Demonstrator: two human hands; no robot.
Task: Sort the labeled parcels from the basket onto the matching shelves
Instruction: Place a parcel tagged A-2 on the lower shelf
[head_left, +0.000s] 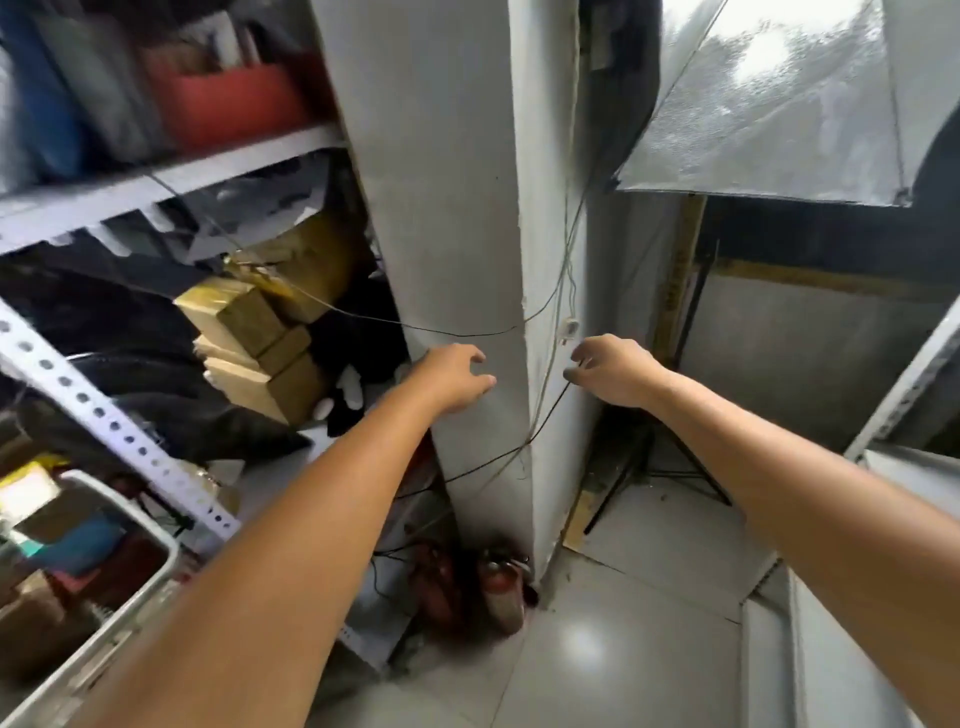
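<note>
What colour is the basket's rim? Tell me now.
The basket has a white rim, shown best in the head view, lower left.

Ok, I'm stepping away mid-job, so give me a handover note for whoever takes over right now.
Left hand: open, holds nothing, stretched out before the grey pillar.
Right hand: open, empty, beside the pillar, close to a thin black cable.
Parcels: several lie in the white basket at lower left; brown boxes sit on the metal shelf unit to the left.
Done: cannot tell which shelved items came from the basket.
Left: take the basket's parcels, read the labels (blurred here), shelve each to match.
</note>
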